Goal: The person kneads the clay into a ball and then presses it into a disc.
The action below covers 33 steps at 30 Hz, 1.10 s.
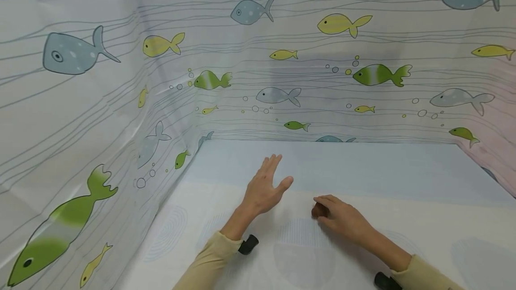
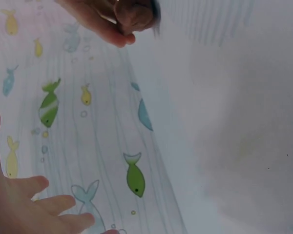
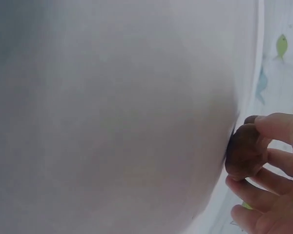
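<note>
My right hand [image 1: 346, 221] holds a small brown lump [image 1: 319, 211] low over the table, thumb and fingers curled about it. Up close in the right wrist view, the lump [image 3: 245, 153] looks rounded and uneven, like soft clay, and sits at the tabletop surface. Part of it is covered by the fingers. To the left and a little farther back, my left hand [image 1: 263, 192] is raised with fingers straight and thumb spread, holding nothing. The left wrist view also has these spread left fingers [image 2: 53, 204] in its lower left corner.
A pale patterned cloth [image 1: 306, 263] covers the table, with a light blue band [image 1: 363, 164] along its far side. Fish-printed sheets [image 1: 314, 75] hang behind the table and down its left side. Dark wrist cameras [image 1: 248, 244] sit at both sleeves.
</note>
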Motion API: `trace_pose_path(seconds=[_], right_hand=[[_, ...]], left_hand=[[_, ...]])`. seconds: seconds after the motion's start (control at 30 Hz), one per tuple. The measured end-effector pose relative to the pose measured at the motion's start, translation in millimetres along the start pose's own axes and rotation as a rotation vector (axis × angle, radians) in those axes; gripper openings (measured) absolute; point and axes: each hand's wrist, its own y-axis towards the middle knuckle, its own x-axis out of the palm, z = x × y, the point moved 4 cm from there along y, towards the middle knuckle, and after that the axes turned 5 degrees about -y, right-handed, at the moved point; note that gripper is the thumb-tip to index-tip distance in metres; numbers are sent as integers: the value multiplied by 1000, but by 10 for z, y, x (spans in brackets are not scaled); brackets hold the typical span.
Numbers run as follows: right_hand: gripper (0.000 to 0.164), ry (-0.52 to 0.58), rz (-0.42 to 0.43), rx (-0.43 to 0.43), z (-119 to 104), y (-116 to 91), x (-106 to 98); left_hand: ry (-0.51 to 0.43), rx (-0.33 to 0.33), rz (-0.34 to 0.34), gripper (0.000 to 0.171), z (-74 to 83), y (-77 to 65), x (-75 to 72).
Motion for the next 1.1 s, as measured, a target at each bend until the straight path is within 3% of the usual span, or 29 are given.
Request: trace_pose_path(seconds=[0.2,0.4,0.73,1.1], right_hand=[[53,3,25,-3,32,23,-46],[54,-15,107,-58,30,20,-140],[51,23,206,-118,31,74,-395],[52,53,233,-91,-24,179,-578]], left_hand=[[-25,-13,-6,77,45,6,28],[-83,-27,-19,75,91,13,68],[-166,-56,-49,76,163,37,142],[-350,-59,-62,75,232,85,195]])
